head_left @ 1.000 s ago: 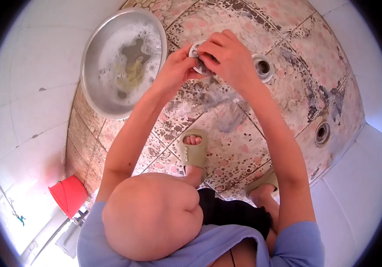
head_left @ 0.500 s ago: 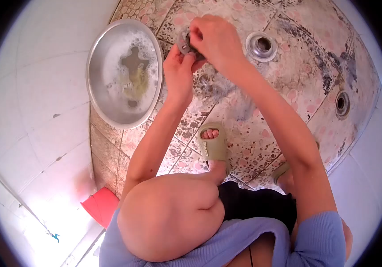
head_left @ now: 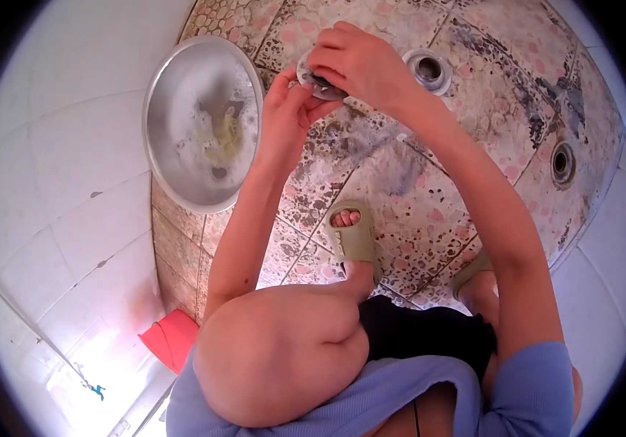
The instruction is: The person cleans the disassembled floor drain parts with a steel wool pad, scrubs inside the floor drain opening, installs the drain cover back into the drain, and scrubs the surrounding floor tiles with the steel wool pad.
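A round grey metal disc [head_left: 327, 90] with a dark centre is between my two hands, above the floor. My left hand [head_left: 286, 109] grips its lower left edge, thumb on top and fingers beneath. My right hand [head_left: 362, 67] is closed over its upper side, with fingers bent onto the face. Those fingers hide part of the disc, so whether anything else is pinched in them does not show. Left of my hands stands a large metal basin [head_left: 154, 156] with foamy, yellowish water. Just to the right, a flanged metal ring [head_left: 440, 81] with a dark hole rests on the floor.
A second ring-shaped metal fitting [head_left: 562, 166] is farther right on the stained tile floor [head_left: 400, 167]. Near my left knee is a red bucket [head_left: 171, 340]. My sandalled foot [head_left: 349, 233] is below my hands. A white tiled wall [head_left: 72, 160] runs along the left.
The disc has tilted and shifted slightly right, so more of its lower edge shows. My right hand has moved a little down and right across it. My left hand keeps its grip.
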`<control>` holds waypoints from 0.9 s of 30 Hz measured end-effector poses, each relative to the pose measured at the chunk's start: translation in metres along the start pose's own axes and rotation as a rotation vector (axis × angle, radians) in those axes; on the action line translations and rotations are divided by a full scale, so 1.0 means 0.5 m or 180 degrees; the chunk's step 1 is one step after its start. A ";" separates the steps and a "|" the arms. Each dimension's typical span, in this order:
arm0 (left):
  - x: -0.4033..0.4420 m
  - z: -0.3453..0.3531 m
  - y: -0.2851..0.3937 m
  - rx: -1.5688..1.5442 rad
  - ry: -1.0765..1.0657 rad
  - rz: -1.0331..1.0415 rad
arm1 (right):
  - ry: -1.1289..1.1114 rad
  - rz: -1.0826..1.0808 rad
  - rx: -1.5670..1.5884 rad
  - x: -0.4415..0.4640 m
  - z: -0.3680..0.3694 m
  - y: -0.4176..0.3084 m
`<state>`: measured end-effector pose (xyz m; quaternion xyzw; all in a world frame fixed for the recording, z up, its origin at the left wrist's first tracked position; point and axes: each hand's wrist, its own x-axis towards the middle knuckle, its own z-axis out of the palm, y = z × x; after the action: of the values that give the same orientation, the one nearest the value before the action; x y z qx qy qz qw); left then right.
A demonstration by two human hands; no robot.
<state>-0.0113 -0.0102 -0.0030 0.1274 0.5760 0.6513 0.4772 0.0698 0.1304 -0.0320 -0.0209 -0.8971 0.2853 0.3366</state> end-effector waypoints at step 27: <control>0.028 -0.041 -0.048 0.0285 0.1452 0.1090 | 0.0111 0.4400 0.3829 -0.045 0.048 -0.012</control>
<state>-0.0216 -0.0152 -0.0356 0.0941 0.6668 0.7082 0.2124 0.0731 0.1081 -0.0567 -0.3785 -0.3800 0.8420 0.0587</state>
